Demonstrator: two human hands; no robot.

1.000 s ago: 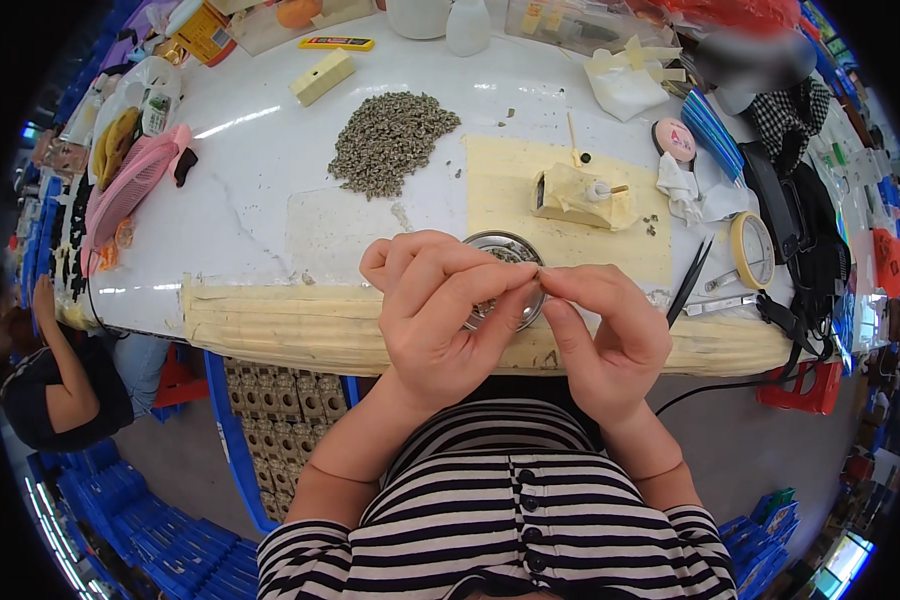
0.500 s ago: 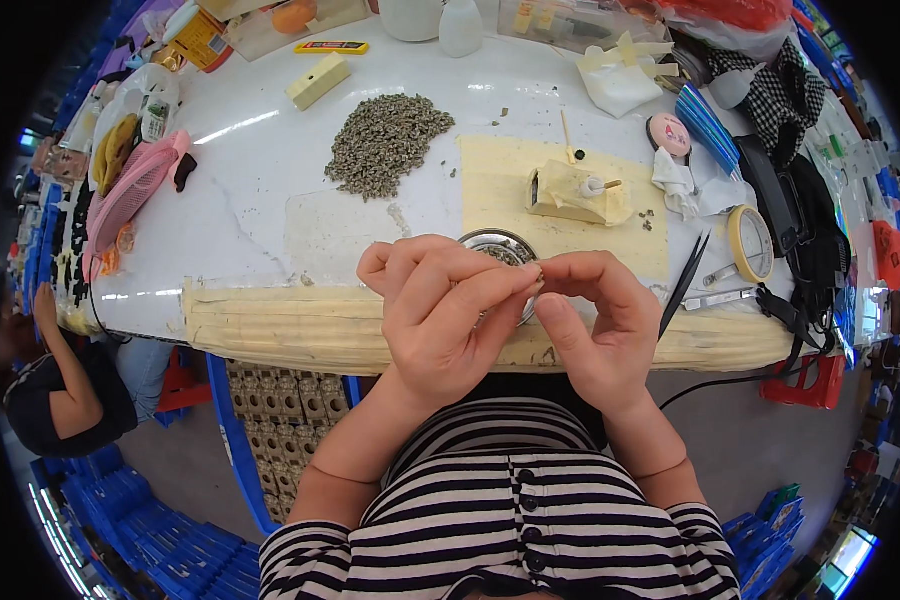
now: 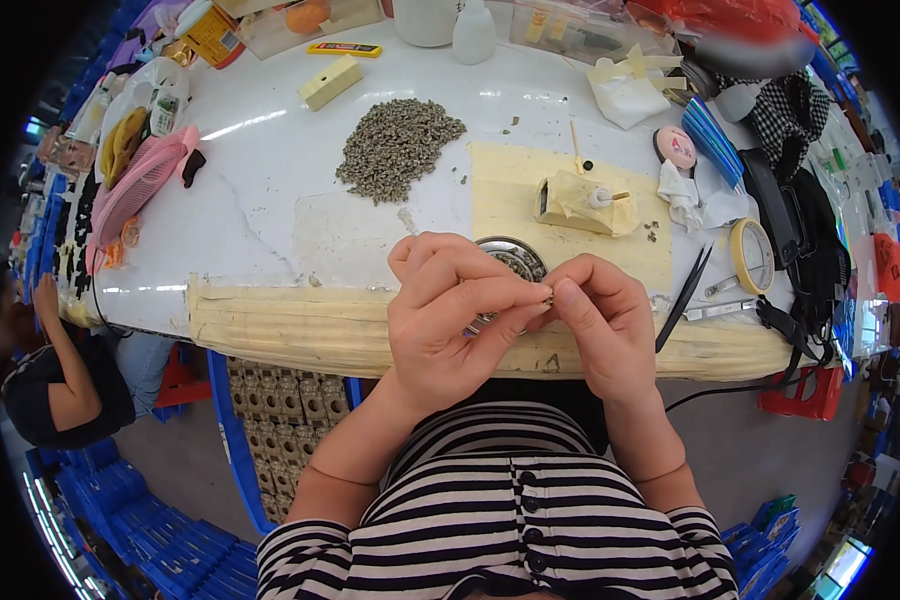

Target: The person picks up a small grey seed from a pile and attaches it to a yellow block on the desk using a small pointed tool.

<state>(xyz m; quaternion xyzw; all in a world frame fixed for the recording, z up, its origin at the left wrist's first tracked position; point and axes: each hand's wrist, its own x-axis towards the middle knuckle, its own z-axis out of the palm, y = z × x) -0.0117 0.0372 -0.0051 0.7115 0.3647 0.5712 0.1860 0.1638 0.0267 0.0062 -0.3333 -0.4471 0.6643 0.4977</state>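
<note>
Over the table's near edge my two hands meet fingertip to fingertip. My left hand (image 3: 455, 325) is pinched on a tiny metal part (image 3: 549, 298), mostly hidden by the fingers. From the other side, thumb and forefinger of my right hand (image 3: 605, 325) close on the same small piece. Just behind and under the fingers sits a round metal dish (image 3: 490, 243) with small grey parts inside, partly covered by my hands. Farther back lies a heap of small grey metal parts (image 3: 395, 150). A tape-wrapped block (image 3: 585, 203) with a white nozzle-like piece stands behind my right hand.
Black tweezers (image 3: 684, 298) and a roll of tape (image 3: 751, 256) lie at the right. A pink mesh basket (image 3: 140, 195) stands left. Below the table is a blue crate (image 3: 232, 440) of metal housings. Another person's arm (image 3: 68, 350) shows at far left.
My right thumb has come up against its forefinger, closing on the small part. The tabletop has shifted slightly right and down in the view.
</note>
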